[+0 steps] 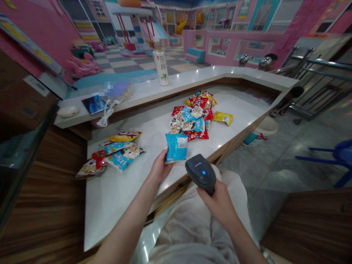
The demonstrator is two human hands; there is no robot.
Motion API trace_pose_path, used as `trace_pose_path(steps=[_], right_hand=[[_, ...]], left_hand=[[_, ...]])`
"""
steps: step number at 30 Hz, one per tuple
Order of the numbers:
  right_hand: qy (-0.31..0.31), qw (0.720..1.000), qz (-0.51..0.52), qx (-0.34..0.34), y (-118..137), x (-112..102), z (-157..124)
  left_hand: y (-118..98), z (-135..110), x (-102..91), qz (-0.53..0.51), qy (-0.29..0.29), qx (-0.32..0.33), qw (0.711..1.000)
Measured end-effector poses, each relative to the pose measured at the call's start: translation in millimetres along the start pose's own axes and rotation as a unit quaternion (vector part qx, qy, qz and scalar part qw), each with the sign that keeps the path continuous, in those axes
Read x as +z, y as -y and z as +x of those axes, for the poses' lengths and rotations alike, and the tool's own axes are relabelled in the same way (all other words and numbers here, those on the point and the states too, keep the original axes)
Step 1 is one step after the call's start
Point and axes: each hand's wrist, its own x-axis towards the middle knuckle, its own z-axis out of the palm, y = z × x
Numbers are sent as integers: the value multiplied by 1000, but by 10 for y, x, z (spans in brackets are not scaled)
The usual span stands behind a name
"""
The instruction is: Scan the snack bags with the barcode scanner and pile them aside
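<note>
My left hand (161, 164) grips a blue snack bag (175, 149) by its left edge, above the white counter (110, 205). The bag's back faces me, with a white barcode label at its upper right. In my right hand (218, 200) is a dark barcode scanner (200, 171), its head beside the bag and a blue light lit on top. Just beyond the held bag lies a heap of red, blue and yellow snack bags (194, 113). A smaller pile of snack bags (122, 156) rests to the left of my left hand.
Along the raised ledge (187, 77) stand a white bottle (161, 64), a phone-like screen (95, 105), a white cable (106, 115) and a pale mouse (68, 112). A yellow packet (223, 118) lies right of the heap. On the floor are a white bucket (264, 130) and a blue stool (338, 156).
</note>
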Motion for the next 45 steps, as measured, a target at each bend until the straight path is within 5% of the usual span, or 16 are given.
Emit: trace_pose_path(steps=[13,20,22,24,27,29,31,33,36,42,45], right_hand=[[-2,1000,-15,24,-25,-2,-49],[2,999,-28,25,-34,-48,-92],[3,999,-32,28,-40,-50,-97],[3,999,-32,30,-38,-41,-100],[7,999,-24,24,-26,-20,-100],[9,1000,-18,19,-24,-8,-99],[8,1000,-16,20,-33,-3,-98],[5,1000,-15,21,-49,-3,-97],[1,1000,-11,23,-75,-11,-94],[-2,1000,-12,26,-89,-26,-91],[-13,999,-17,30,-105,-26,-91]], left_hand=[[23,18,-23,-1,-16,0,1000],[-242,-116,-91,185,-31,182,965],[-433,-140,-172,326,-57,279,901],[-615,-124,-293,527,-96,369,759],[-784,-46,-496,731,-178,377,540],[-816,10,-595,789,-219,347,458],[-804,47,-630,808,-236,338,420],[-771,64,-591,805,-241,351,412],[-691,98,-412,779,-213,389,443],[-443,458,205,691,-6,451,565],[-368,748,595,659,56,466,588]])
